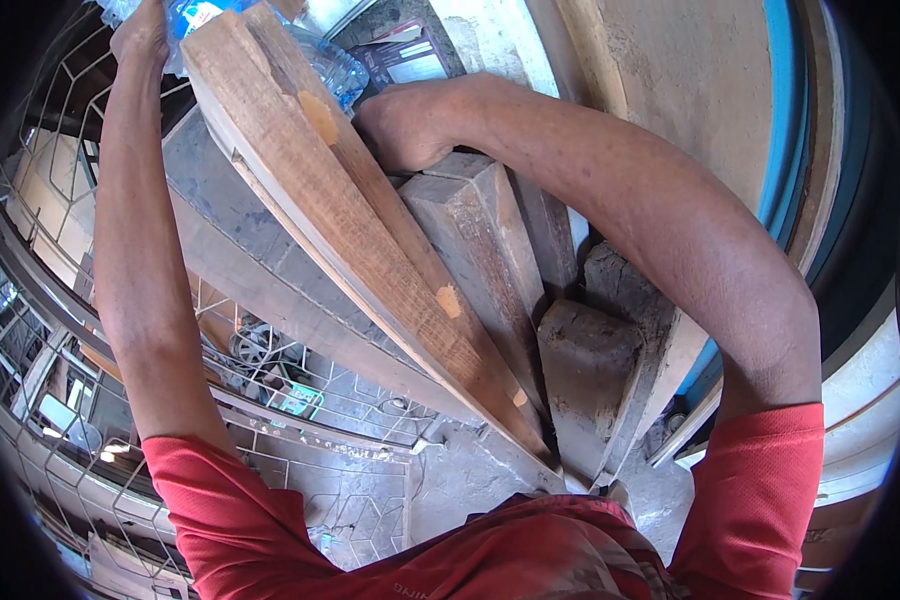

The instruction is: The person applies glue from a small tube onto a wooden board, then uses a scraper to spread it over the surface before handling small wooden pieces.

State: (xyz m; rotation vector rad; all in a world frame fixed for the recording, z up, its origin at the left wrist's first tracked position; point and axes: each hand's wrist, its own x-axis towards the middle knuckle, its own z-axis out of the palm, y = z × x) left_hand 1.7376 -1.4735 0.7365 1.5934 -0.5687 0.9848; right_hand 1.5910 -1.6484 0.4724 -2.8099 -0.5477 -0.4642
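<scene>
The brown timber (370, 235) stands between this person's two arms, its near-square top high in view and its length narrowing away toward the floor by the person's body. Its face is warm and sawn-looking, with a lengthwise step in it (one piece or two, I can't tell from here), and a paler strip runs down its left edge. I count three orange-tan patches on it.

The left hand (140, 38) is up beside the clear and blue plastic (200, 22), partly cut off, so I can't tell whether it grips anything. The right hand (405, 125) is bent in behind the timber, fingers hidden; what they hold, if anything, I can't say. One clear bottle (338, 78) lies just beyond it.

Below that hand stand at least two greyish posts (450, 205), with two dark, rough-topped blocks (588, 350) nearer the person. Two red sleeves frame it all.
</scene>
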